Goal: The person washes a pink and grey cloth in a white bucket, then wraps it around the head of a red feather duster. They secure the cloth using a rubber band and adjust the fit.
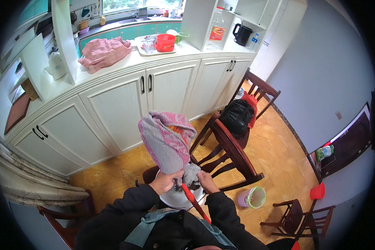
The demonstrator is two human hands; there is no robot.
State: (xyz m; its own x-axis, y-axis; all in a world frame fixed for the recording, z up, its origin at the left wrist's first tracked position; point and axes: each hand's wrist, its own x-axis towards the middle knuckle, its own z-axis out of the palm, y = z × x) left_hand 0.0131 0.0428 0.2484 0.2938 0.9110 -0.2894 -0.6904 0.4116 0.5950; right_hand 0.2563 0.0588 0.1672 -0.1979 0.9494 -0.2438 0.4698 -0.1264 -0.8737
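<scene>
Head view: cloth [167, 143] stands bunched above the basin [177, 199]. I see left hand [166, 182] fingers clamped at its base, right hand [206, 181] pinching grey folds. Soft, floppy, probably wet-heavy; grip low.

Upright pink-grey towel [167, 141] (bunched)
</scene>
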